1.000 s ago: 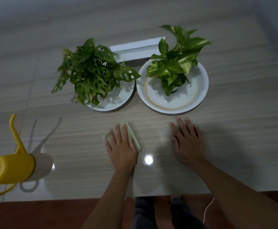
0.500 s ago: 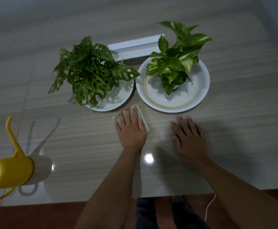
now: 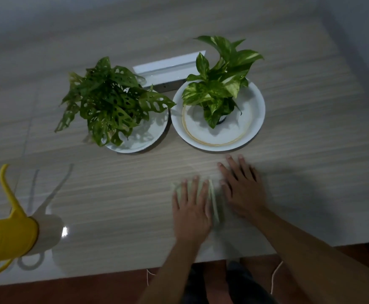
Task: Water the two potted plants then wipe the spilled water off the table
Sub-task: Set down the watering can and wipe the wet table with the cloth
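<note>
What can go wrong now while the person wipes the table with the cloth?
The left hand presses the green cloth close below the two plates: a longer stroke might bump the right plate or the left plate. The yellow watering can stands near the table's front edge, so a wide sweep might knock it off.

Both forearms enter from the bottom edge of the frame and angle up toward the lower centre. The left hand lies palm down with its fingers spread and pointing toward the top of the frame, flat and blurred at its edges. The right hand lies just beside it, to its right and a little higher, also palm down with fingers splayed flat; neither hand is curled into a grip.
</note>
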Motion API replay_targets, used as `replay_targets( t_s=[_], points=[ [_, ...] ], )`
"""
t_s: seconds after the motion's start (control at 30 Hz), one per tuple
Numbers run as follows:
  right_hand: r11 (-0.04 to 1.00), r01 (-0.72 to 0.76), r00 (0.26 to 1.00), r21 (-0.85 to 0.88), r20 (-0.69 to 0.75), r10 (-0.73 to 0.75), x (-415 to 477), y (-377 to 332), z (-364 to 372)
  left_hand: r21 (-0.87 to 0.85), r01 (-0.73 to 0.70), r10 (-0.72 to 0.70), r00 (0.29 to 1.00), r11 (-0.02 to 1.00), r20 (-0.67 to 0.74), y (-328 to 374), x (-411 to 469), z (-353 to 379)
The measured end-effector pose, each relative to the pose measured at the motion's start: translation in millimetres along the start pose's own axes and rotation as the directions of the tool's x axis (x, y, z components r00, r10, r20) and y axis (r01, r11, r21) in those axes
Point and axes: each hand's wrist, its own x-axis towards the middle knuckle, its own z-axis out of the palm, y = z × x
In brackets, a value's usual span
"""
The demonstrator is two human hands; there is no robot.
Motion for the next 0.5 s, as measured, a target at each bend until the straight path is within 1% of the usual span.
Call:
replay_targets(
  t_s=[0.03,0.07,0.13,0.17,0.23,0.3,0.37,0.43,0.5],
  points=[
    [1.0,0.0,1.0,0.001,0.009,0.0,0,1,0,0.028,0.034,-0.034,0.999,0.999,0.019,-15,14,-7],
    [1.0,-0.003,1.0,0.017,0.014,0.003,-1,2,-1,0.045,0.104,-0.105,0.994,0.994,0.03,-33,23,-13],
    [0.998,-0.006,1.0,0.066,0.003,0.006,-2,10,-4,0.061,0.254,-0.254,0.967,0.965,0.0,-67,20,-22],
    [0.997,-0.011,1.0,0.073,-0.017,0.012,-2,18,-7,0.057,0.293,-0.292,0.956,0.954,-0.019,-78,11,-24],
    [0.998,-0.04,0.997,0.05,-0.063,0.043,-1,40,-16,0.056,0.321,-0.319,0.947,0.946,-0.036,-77,-21,-22],
    [0.998,-0.062,0.995,0.014,-0.076,0.063,0,62,-22,0.04,0.289,-0.288,0.957,0.956,-0.025,-50,-60,-11],
    [0.998,-0.059,0.996,-0.024,-0.062,0.057,0,77,-22,-0.022,0.196,-0.195,0.98,0.98,0.024,-9,-82,2],
    [0.997,-0.065,0.997,-0.051,-0.054,0.062,0,82,-17,-0.062,0.068,-0.066,0.997,0.996,0.028,29,-78,13],
    [0.995,-0.085,0.995,-0.053,-0.057,0.082,0,83,-11,-0.062,-0.016,0.018,0.999,0.998,0.027,52,-50,17]
  ],
)
